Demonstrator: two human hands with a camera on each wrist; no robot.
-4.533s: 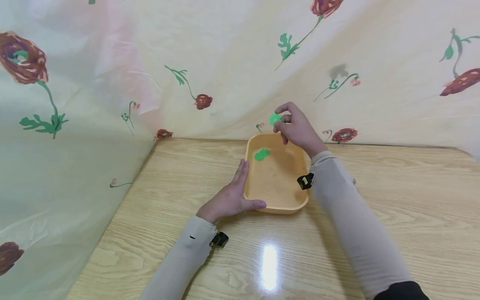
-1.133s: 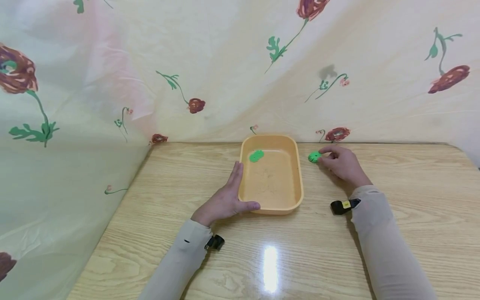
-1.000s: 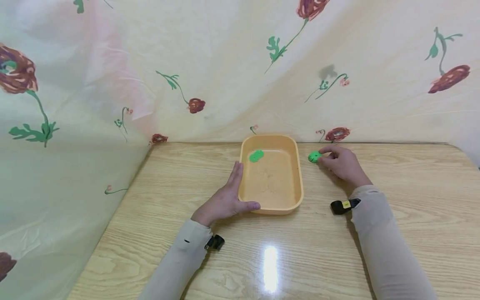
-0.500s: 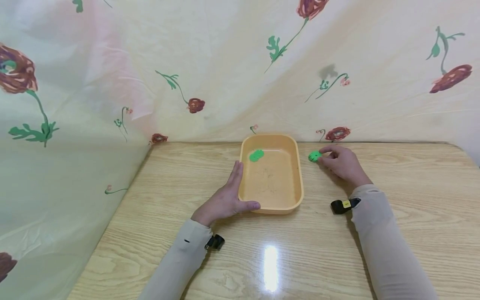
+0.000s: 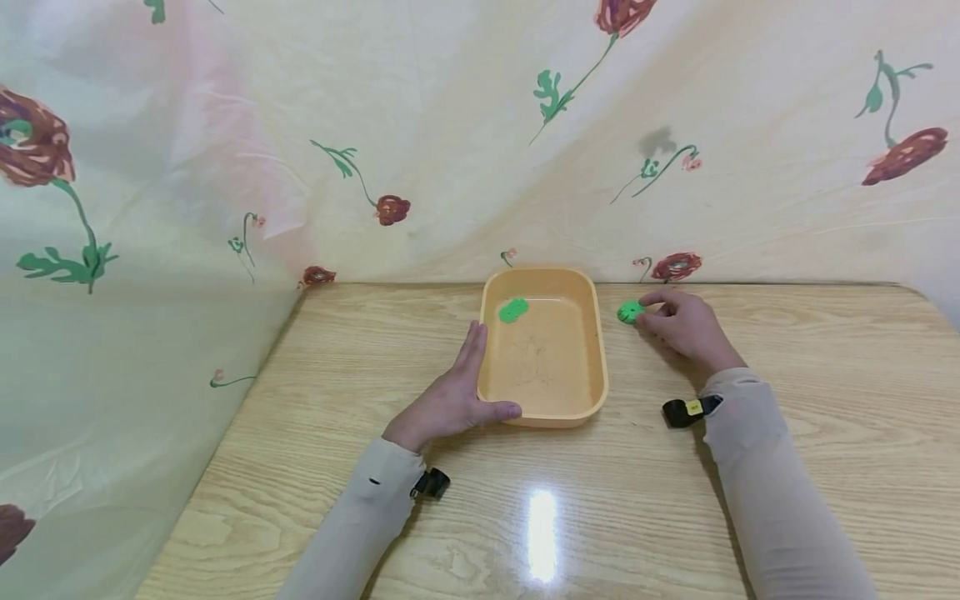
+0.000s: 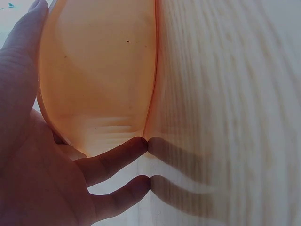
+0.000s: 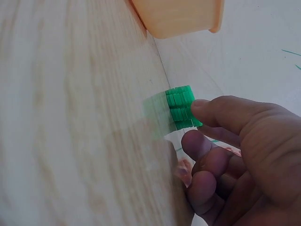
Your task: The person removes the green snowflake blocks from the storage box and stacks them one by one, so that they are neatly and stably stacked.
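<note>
A short stack of green flower-edged plastic discs (image 5: 630,312) stands on the table, to the right of the yellow-orange tray (image 5: 602,367). My right hand (image 5: 682,329) holds the stack at its right side, thumb and forefinger on it; the right wrist view shows several layers in the green stack (image 7: 181,108). My left hand (image 5: 450,400) braces the tray's near left corner with straight fingers, its thumb on the front rim. In the left wrist view, fingertips of the left hand (image 6: 61,174) touch the tabletop beside the tray wall (image 6: 101,70). Green discs (image 5: 513,311) lie overlapping in the tray's far left.
The wood-grain table (image 5: 337,350) ends at a flower-patterned sheet (image 5: 450,150) that rises behind it and along the left. Black wrist cameras (image 5: 681,412) sit on both sleeves. A light reflection shines on the near tabletop.
Since the oldest frame, my right hand has gone from above the tray, where it pinched a green disc, to the stack on the right. Over the last second almost nothing has moved.
</note>
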